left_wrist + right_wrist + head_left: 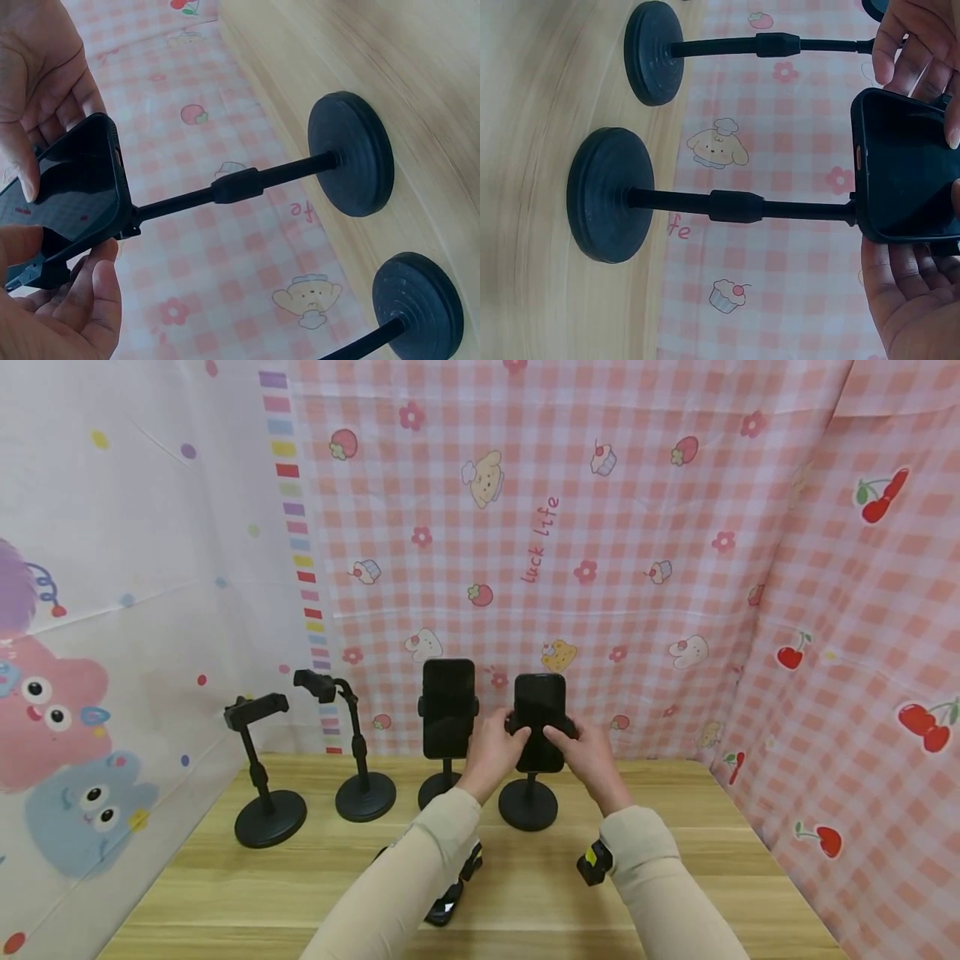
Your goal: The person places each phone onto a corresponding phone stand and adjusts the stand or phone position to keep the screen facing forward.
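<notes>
A black smartphone (540, 718) stands upright in the clamp of a black phone stand (528, 804), the rightmost of the row. My left hand (494, 752) grips its left side, and my right hand (590, 758) grips its right side. Both thumbs lie on the dark screen while the other fingers curl behind, around the clamp's ends. In the right wrist view the lower end of the smartphone (904, 169) juts out past the hands, above the stand's pole (735, 206). Part of the clamp is hidden by the phone and hands.
Just left, another stand holds a second smartphone (448, 710). Two stands with bare clamps, one tall (365, 796) and one farther left (270, 818), stand beyond it. A dark phone (444, 906) lies on the wooden table (525, 893) beside my left forearm. Patterned cloths hang around the table.
</notes>
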A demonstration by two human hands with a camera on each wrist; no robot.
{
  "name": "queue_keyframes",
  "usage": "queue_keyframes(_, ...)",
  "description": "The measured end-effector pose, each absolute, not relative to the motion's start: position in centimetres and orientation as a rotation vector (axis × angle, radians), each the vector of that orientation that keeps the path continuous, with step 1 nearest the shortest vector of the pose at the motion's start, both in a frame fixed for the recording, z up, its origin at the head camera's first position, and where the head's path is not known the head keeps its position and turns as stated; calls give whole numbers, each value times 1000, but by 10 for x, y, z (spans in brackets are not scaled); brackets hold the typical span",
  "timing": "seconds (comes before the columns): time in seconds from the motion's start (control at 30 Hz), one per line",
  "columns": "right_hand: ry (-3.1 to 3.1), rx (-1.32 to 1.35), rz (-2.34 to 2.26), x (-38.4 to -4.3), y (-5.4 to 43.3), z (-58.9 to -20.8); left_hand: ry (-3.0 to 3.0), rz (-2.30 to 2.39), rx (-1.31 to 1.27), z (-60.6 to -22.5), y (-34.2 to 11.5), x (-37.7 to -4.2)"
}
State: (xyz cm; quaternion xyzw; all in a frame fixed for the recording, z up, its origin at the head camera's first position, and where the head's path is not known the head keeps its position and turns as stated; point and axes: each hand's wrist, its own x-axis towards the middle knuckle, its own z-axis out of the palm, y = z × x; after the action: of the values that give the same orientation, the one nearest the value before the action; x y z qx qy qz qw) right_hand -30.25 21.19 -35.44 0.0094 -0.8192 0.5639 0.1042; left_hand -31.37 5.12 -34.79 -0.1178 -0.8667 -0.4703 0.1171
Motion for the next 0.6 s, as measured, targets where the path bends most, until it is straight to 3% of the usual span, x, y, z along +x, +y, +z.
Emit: queue_keyframes(0.6,-2429,-27,1671,-293,218,-377,-2539,-1340,-412,-366,46,-309)
